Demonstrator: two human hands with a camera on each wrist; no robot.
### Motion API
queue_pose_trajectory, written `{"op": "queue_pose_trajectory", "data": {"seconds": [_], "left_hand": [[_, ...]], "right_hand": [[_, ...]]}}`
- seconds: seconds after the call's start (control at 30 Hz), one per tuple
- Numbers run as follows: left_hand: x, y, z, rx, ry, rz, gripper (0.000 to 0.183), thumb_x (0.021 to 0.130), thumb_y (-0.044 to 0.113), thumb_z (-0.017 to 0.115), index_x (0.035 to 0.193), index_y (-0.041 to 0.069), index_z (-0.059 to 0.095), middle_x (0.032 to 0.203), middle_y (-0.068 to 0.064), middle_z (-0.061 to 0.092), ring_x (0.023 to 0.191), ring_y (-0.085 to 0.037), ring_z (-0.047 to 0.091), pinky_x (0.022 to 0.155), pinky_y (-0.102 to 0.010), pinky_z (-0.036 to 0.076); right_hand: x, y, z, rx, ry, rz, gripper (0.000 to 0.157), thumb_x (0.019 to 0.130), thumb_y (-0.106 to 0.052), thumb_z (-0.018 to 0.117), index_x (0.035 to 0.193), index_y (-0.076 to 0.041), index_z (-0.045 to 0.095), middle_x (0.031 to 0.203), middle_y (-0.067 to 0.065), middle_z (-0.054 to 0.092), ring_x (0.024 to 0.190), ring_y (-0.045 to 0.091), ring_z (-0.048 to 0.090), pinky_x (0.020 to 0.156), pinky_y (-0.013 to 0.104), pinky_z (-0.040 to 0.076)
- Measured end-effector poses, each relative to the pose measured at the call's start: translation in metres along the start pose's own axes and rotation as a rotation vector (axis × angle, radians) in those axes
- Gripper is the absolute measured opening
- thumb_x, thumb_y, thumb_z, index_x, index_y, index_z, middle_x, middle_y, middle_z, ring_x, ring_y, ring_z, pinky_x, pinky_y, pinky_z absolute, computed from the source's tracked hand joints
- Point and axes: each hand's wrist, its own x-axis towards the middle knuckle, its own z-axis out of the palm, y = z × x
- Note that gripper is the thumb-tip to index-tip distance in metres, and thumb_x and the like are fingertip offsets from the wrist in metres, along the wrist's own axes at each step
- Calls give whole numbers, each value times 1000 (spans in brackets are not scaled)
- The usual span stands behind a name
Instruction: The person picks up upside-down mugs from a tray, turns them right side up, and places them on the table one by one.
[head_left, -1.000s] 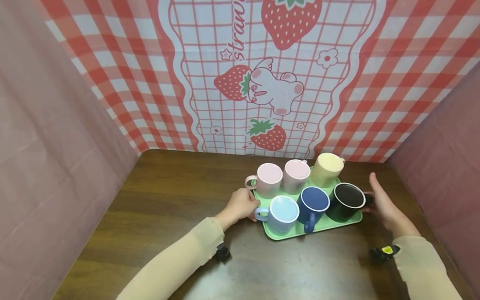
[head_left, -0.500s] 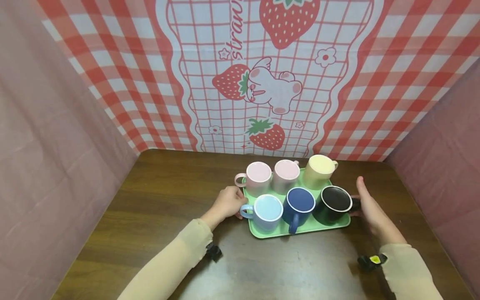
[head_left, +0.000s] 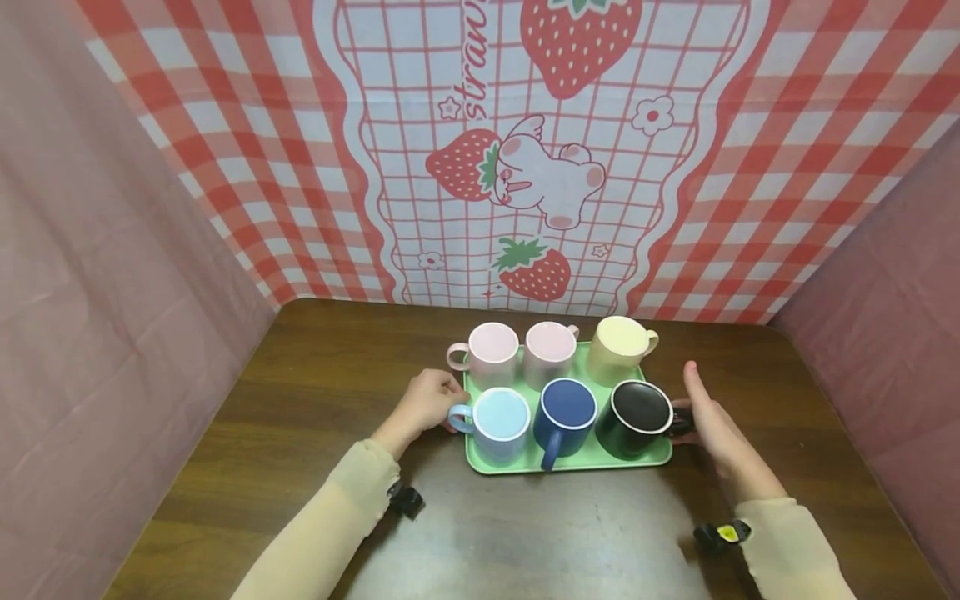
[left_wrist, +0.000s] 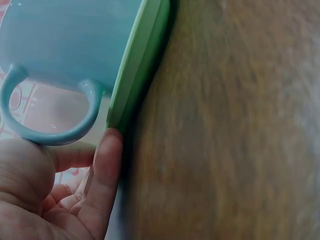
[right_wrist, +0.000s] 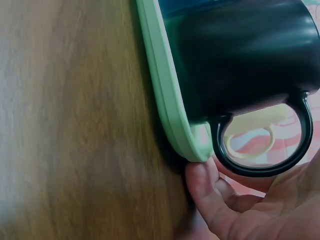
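Observation:
A light green tray (head_left: 592,458) carries several mugs in two rows. In front stand a light blue mug (head_left: 501,425), a dark blue mug (head_left: 564,417) and a black mug (head_left: 637,421). Behind them are two pink mugs (head_left: 492,354) and a pale yellow mug (head_left: 618,350). My left hand (head_left: 429,400) pinches the tray's left edge, below the light blue handle (left_wrist: 55,137). At the right end, my right hand (head_left: 716,429) touches the tray's corner (right_wrist: 197,147) with its fingers, beside the black handle (right_wrist: 262,170); its thumb points up, off the tray.
The brown wooden table (head_left: 337,350) extends on both sides of the tray and in front of it. A red-and-white strawberry cloth (head_left: 540,167) hangs close behind the back mugs. Pink curtains (head_left: 112,292) hang at both sides.
The tray with its mugs has moved left across the table and turned a little, so its front edge lies straighter. Both hands have moved left along with it.

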Motion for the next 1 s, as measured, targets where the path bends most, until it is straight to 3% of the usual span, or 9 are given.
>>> {"op": "queue_pose_trajectory", "data": {"seconds": [0.2, 0.37, 0.67, 1.0], "left_hand": [[-2, -7, -10, -48, 21, -16, 15, 88, 8, 72, 77, -2, 67, 66, -8, 65, 54, -17, 65, 50, -37, 59], [-4, -12, -21, -100, 25, -70, 16, 88, 8, 73, 76, -2, 68, 69, -8, 64, 55, -16, 63, 51, -37, 59], [-6, -19, -38, -62, 59, -94, 16, 86, 11, 76, 77, -1, 69, 70, -8, 64, 57, -15, 62, 51, -34, 58], [-10, -27, -54, -52, 4, -128, 19, 88, 12, 76, 75, 0, 69, 67, -7, 62, 57, -17, 62, 51, -34, 57]], "right_hand": [[-2, -5, 10, -49, -12, 20, 105, 98, -74, 10, 125, 15, 60, 106, 14, 69, 89, 20, 66, 80, 36, 57], [-5, -11, 21, -12, -24, 32, 104, 99, -73, 13, 123, 16, 61, 101, 14, 71, 87, 22, 67, 78, 40, 59], [-10, -15, 40, 19, -32, 30, 101, 100, -73, 16, 117, 13, 66, 101, 16, 73, 88, 21, 68, 74, 40, 61], [-18, -20, 57, 51, -43, 33, 98, 102, -69, 19, 110, 15, 69, 100, 20, 73, 87, 23, 70, 70, 43, 61]]}}
